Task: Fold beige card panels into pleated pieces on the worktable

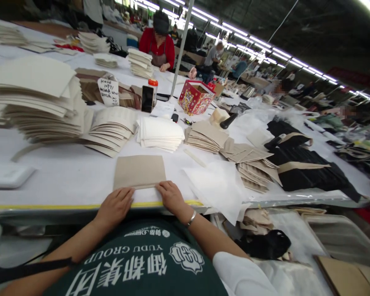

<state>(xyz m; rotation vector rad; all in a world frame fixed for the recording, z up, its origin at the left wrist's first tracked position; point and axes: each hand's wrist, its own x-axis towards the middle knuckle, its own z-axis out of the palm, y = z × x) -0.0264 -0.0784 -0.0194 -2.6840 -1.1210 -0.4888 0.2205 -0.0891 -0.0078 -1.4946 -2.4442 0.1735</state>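
Note:
A flat beige fabric panel (139, 169) lies on the white table close to its front edge. My left hand (117, 204) is at the panel's near left corner, its fingers curled together over the edge and its thumb hidden. At the near right corner, my right hand (172, 196) has its fingers closed on the edge. Just beyond the panel is a stack of white sheets (158, 132). Stacked beige pieces (207, 135) sit to its right, and curved cream pieces (112, 127) to its left.
A tall cream stack (40, 96) and a white flat object (8, 176) are at left. A red box (196, 98), a phone (147, 98) and a metal pole (181, 47) stand farther back. Translucent sheeting (217, 187) overhangs the front edge; black fabric (308, 164) lies right. A co-worker (158, 45) works across the table.

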